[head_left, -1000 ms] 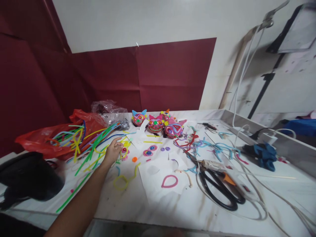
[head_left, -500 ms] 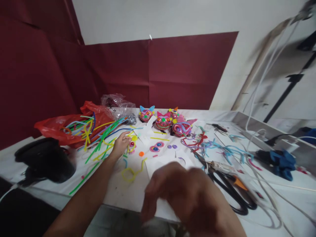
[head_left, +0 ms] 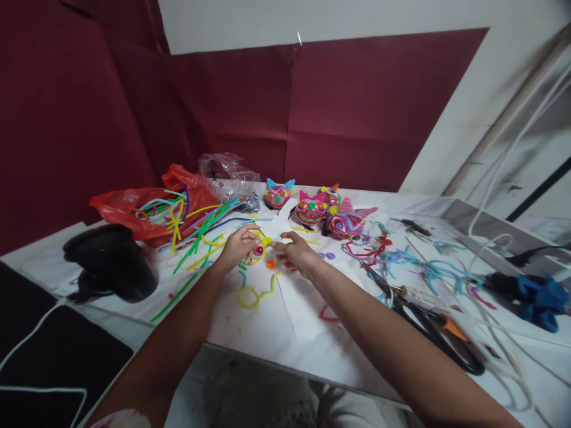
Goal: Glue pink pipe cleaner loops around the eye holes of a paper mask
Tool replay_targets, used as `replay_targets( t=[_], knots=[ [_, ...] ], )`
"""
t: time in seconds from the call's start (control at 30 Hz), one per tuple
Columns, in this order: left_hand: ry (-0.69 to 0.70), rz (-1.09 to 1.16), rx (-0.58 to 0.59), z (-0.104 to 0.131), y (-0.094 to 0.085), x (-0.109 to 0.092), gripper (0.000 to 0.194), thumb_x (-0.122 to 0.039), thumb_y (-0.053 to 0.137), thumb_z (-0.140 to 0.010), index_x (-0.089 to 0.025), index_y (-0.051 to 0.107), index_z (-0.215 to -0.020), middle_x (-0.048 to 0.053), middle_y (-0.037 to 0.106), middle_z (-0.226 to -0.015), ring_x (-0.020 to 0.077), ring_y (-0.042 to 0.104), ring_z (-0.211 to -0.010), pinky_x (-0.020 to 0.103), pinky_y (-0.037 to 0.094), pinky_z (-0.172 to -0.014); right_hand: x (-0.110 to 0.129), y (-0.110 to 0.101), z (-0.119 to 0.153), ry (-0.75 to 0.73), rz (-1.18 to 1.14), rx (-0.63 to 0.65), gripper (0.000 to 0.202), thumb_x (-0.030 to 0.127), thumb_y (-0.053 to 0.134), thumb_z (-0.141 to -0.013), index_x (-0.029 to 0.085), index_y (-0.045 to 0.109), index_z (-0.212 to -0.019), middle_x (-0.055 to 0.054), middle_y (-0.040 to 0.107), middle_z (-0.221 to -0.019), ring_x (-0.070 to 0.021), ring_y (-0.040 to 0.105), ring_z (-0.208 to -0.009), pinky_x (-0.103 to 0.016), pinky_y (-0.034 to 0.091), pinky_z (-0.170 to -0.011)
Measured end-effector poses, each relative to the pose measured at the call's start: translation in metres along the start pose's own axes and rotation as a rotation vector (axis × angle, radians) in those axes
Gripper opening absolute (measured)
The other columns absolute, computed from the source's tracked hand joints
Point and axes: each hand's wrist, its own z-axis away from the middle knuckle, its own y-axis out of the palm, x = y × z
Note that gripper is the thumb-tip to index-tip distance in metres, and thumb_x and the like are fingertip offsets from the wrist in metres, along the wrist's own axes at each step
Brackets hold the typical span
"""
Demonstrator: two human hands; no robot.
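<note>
My left hand (head_left: pixel 238 246) is beside a small round piece with a yellow edge and red bead (head_left: pixel 259 250), its fingers slightly curled and apart. From the right, my right hand (head_left: pixel 297 252) reaches over the white paper with fingers spread, close to a small yellow bit (head_left: pixel 266 241) at the round piece. Whether the fingertips touch it is too small to tell. An orange disc (head_left: pixel 270 264) lies between the hands. Below them is a bent yellow fuzzy stick (head_left: pixel 248 298), and a pink loop (head_left: pixel 328 313) lies near my right forearm.
Decorated balls with ears (head_left: pixel 311 209) stand at the back. A red bag (head_left: pixel 129 202) and colourful sticks (head_left: pixel 196 238) lie left, behind a black container (head_left: pixel 111 261). To the right are blue fuzzy pieces (head_left: pixel 435 267), black-handled scissors (head_left: pixel 428 333), a glue gun (head_left: pixel 419 297) and cables.
My right hand has moved away from the camera, down toward the round piece near my left hand. The pink loop now shows on the paper. The view has shifted.
</note>
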Motion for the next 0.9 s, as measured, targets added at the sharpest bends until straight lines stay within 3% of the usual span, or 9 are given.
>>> replay_targets(
  t=[0.13, 0.23, 0.43, 0.63, 0.9],
  knots=[
    [-0.033, 0.036, 0.024, 0.002, 0.002, 0.000, 0.057, -0.042, 0.095, -0.064, -0.022, 0.073, -0.112, 0.007, 0.076, -0.086, 0.0246, 0.073, -0.074, 0.033, 0.055, -0.060, -0.006, 0.011, -0.016, 0.043, -0.048, 0.003, 0.027, 0.019, 0.078, -0.094, 0.018, 0.057, -0.112, 0.004, 0.071, -0.071, -0.0126, 0.068, -0.061, -0.023, 0.046, -0.056],
    [-0.061, 0.073, 0.025, 0.001, 0.002, 0.003, 0.059, -0.050, 0.096, -0.066, -0.023, 0.073, -0.113, 0.007, 0.077, -0.087, 0.0233, 0.072, -0.071, 0.032, 0.054, -0.056, -0.009, 0.014, -0.021, 0.055, -0.104, -0.005, 0.010, 0.015, 0.071, -0.101, 0.016, 0.062, -0.105, 0.004, 0.070, -0.077, -0.0096, 0.066, -0.063, -0.019, 0.046, -0.054],
    [-0.198, 0.138, 0.069, 0.001, 0.003, 0.007, 0.060, -0.074, 0.089, -0.074, -0.022, 0.074, -0.101, 0.008, 0.078, -0.084, 0.0256, 0.078, -0.070, 0.037, 0.062, -0.060, -0.008, 0.009, -0.029, 0.039, -0.208, -0.072, 0.010, 0.023, 0.073, -0.104, 0.015, 0.069, -0.103, 0.002, 0.071, -0.092, -0.0108, 0.069, -0.072, -0.021, 0.057, -0.058],
    [-0.295, 0.144, 0.103, 0.001, 0.006, 0.009, 0.060, -0.058, 0.106, -0.056, -0.019, 0.072, -0.087, 0.009, 0.078, -0.077, 0.0294, 0.081, -0.074, 0.038, 0.065, -0.067, -0.012, 0.008, -0.035, -0.006, -0.254, -0.059, 0.012, 0.013, 0.073, -0.102, 0.015, 0.066, -0.092, 0.003, 0.072, -0.084, -0.0102, 0.070, -0.071, -0.020, 0.057, -0.060],
    [-0.363, 0.140, 0.083, 0.002, 0.002, 0.009, 0.053, -0.049, 0.107, -0.058, -0.018, 0.072, -0.082, 0.010, 0.079, -0.074, 0.0288, 0.080, -0.069, 0.035, 0.059, -0.062, -0.023, 0.003, -0.040, 0.002, -0.213, -0.013, 0.013, 0.003, 0.068, -0.101, 0.014, 0.066, -0.093, 0.003, 0.074, -0.076, -0.0090, 0.070, -0.067, -0.019, 0.054, -0.061]
  ],
)
